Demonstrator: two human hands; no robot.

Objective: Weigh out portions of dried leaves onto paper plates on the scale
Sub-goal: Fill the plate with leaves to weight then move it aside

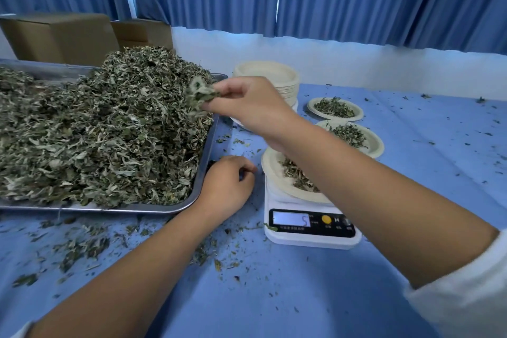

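Observation:
A big heap of dried leaves (pixel 104 129) fills a metal tray (pixel 204 156) on the left. My right hand (pixel 247 107) pinches a small tuft of dried leaves (pixel 199 94) above the heap's right edge. On the white scale (pixel 310 225) sits a paper plate (pixel 271 170) with some leaves; my right forearm hides much of it. The display reads 5. My left hand (pixel 227 186) rests on the blue cloth between tray and scale, fingers loosely curled, holding nothing.
A stack of paper plates (pixel 269 77) stands behind my right hand. Two filled plates (pixel 334 108) (pixel 354 137) lie right of it. Cardboard boxes (pixel 60 35) stand at the back left. Leaf crumbs litter the blue cloth (pixel 274 282).

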